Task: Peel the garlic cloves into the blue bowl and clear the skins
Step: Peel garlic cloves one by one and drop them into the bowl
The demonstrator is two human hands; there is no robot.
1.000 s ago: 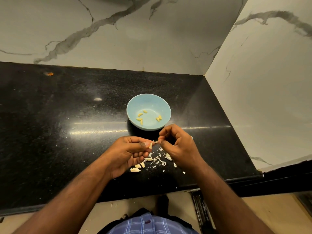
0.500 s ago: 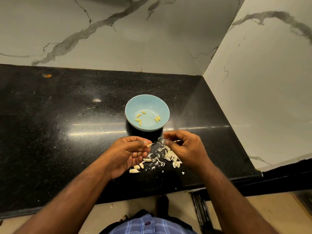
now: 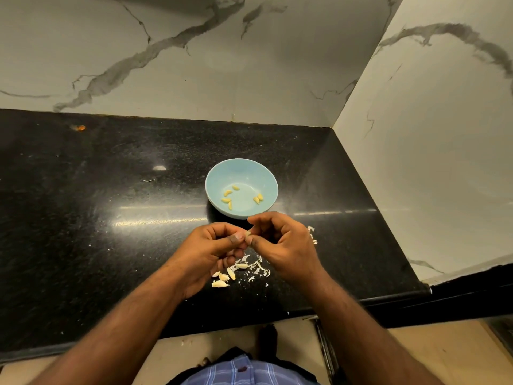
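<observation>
Change: both hands have lifted off the skin pile since half a second ago and met again just in front of the bowl; the right hand, then low over the skins, is now raised at the clove.
Left hand [image 3: 213, 245]: fingers curled, thumb and forefinger pinching the garlic clove [image 3: 248, 233] by one end.
Right hand [image 3: 283, 240]: fingers curled, fingertips pinching at the other end of the same clove; whether it grips the clove or only a flap of skin is hard to make out.
Blue bowl [image 3: 241, 168]: stands on the counter just beyond the hands, apart from them, with six peeled cloves [image 3: 229, 200] lying in its bottom.
Unpeeled cloves [image 3: 223, 277]: a few lie on the counter under the left hand.
Skins [image 3: 256, 269]: scattered between and under the hands; a small heap [image 3: 312, 234] shows beside the right hand.
Edges: the counter's front edge [image 3: 277, 312] runs close behind the wrists; the side wall [image 3: 430, 162] closes the right.
Open room: wide bare counter to the left of the bowl.
Surface: black speckled countertop [image 3: 97, 218], glossy, with an orange speck [image 3: 80, 128] far left by the back wall.
Room: marble-veined walls [image 3: 194, 65] meeting in a corner.
</observation>
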